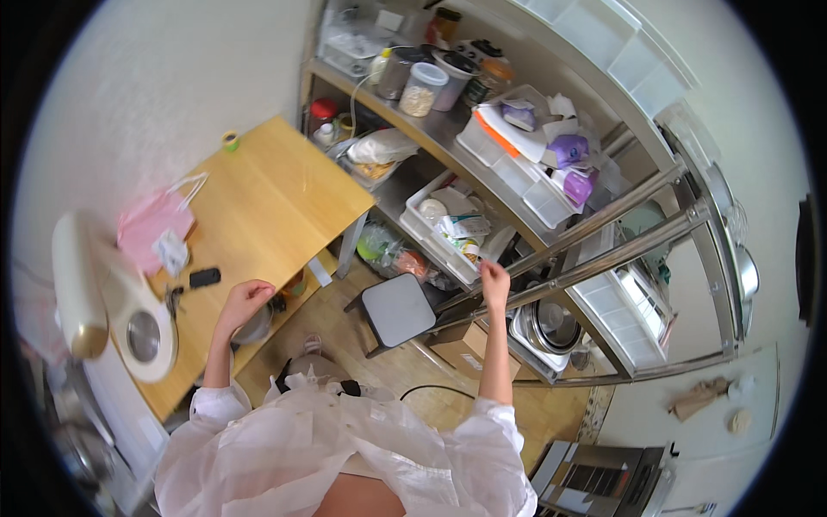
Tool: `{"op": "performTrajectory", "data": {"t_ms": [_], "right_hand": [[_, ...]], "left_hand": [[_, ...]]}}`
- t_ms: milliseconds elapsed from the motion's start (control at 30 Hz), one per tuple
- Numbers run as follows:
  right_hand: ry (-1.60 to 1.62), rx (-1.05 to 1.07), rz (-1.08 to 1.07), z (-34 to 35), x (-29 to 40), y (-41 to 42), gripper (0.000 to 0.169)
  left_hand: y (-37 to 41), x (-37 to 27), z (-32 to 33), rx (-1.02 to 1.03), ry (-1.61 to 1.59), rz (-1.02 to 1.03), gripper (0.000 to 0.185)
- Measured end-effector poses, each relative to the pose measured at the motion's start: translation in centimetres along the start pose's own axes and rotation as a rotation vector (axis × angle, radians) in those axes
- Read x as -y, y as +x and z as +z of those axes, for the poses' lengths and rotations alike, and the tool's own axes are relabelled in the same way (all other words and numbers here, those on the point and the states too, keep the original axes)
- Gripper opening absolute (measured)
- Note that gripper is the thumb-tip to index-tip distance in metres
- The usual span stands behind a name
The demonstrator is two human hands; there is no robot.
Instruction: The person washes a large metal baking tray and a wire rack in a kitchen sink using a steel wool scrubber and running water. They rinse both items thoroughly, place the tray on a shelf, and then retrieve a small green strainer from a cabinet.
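My left hand (245,302) hovers by the front edge of the wooden table (271,194), its fingers curled together and nothing visible in them. A small black object (205,278), perhaps a key fob, lies on the table near that hand, beside a bunch of keys (173,301). My right hand (495,284) is stretched out in front of the metal shelving, fingers bent, overlapping the near corner of a white plastic bin (439,249). Packets and a roll of tape sit in this bin. Whether the right fingertips touch or pinch anything is unclear.
A grey-topped stool (399,310) stands on the floor between table and shelves. A white stand mixer (81,284), a pink bag (152,226) and a green tape roll (230,141) are on the table. Steel shelf posts (620,258) jut close to my right arm; a cardboard box (462,349) sits low.
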State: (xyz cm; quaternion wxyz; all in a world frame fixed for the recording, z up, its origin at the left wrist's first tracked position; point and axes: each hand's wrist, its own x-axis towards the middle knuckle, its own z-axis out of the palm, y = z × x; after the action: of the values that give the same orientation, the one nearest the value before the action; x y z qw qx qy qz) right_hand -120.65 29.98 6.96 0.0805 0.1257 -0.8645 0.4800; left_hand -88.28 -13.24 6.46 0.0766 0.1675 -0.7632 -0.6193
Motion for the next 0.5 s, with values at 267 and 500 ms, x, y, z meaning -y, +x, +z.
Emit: {"op": "performTrajectory", "data": {"t_ms": [267, 500], "right_hand": [[0.027, -0.305, -0.161, 0.4, 9.9, 17.7, 0.021], [-0.494, -0.314, -0.366, -2.1, 14.1, 31.7, 0.025]], "left_hand": [[14.2, -4.1, -1.9, 0.151, -0.061, 0.035, 0.021], [19.0, -2.6, 1.0, 0.170, -0.156, -0.007, 0.021]]}}
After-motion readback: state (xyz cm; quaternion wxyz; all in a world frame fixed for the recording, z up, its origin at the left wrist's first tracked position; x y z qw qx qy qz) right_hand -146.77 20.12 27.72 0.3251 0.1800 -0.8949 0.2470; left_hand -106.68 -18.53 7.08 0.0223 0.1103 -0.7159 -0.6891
